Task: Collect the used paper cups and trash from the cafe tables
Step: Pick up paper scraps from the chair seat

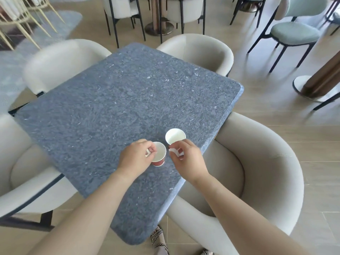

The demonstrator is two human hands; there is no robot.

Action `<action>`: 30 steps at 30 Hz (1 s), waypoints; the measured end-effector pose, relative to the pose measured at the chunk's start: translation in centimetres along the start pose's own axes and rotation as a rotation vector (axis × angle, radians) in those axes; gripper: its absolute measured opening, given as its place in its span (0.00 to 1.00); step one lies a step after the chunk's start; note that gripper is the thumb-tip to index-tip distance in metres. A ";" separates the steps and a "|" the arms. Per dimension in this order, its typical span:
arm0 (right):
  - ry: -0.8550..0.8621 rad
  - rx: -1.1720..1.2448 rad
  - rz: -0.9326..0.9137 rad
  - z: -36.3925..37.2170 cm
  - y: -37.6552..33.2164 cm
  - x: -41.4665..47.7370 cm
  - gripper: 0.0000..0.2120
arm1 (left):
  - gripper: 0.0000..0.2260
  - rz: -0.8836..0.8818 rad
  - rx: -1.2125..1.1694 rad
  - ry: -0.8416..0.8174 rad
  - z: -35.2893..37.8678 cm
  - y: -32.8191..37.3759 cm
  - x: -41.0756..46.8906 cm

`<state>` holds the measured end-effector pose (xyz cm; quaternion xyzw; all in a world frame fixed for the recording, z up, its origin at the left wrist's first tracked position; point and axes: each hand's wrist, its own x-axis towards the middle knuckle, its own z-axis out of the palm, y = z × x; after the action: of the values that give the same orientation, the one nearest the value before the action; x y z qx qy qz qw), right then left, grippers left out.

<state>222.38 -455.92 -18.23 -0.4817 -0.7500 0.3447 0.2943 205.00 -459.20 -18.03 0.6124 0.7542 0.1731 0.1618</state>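
Table (110, 107) rt edge: red cup (158, 163), white cup (175, 137).

Square blue-grey speckled table (114, 100), red paper cup (159, 159) upright near its right edge, white cup (175, 136) just beside

Cafe seating area: a square blue-grey, stone-look table (119, 100) is ringed by four cream tub chairs (257, 162), with two paper cups (159, 153) standing near its edge. Beyond it, a second table on a round metal pedestal base (159, 29) has its own dark-legged chairs (121, 8), and a pale green chair (294, 34) stands near a third pedestal on the right, all on a light wood-look floor (276, 115)
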 end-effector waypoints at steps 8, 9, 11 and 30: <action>-0.010 -0.069 0.105 4.1 0.0 2.2 0.08 | 0.05 0.058 0.008 -0.146 0.6 -3.4 2.6; -0.011 -0.069 0.114 4.6 -0.1 2.3 0.09 | 0.05 0.065 0.002 -0.152 0.6 -3.8 2.6; -0.017 -0.067 0.135 5.4 -0.3 2.6 0.10 | 0.06 0.077 -0.007 -0.160 0.6 -4.6 2.7; -0.174 -0.485 0.118 3.9 3.4 3.8 0.16 | 0.07 0.245 0.029 -0.225 3.2 -5.1 3.2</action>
<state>219.71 -452.31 -22.81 -0.5494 -0.8039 0.2118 0.0840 201.46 -456.84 -23.34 0.7177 0.6532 0.1111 0.2141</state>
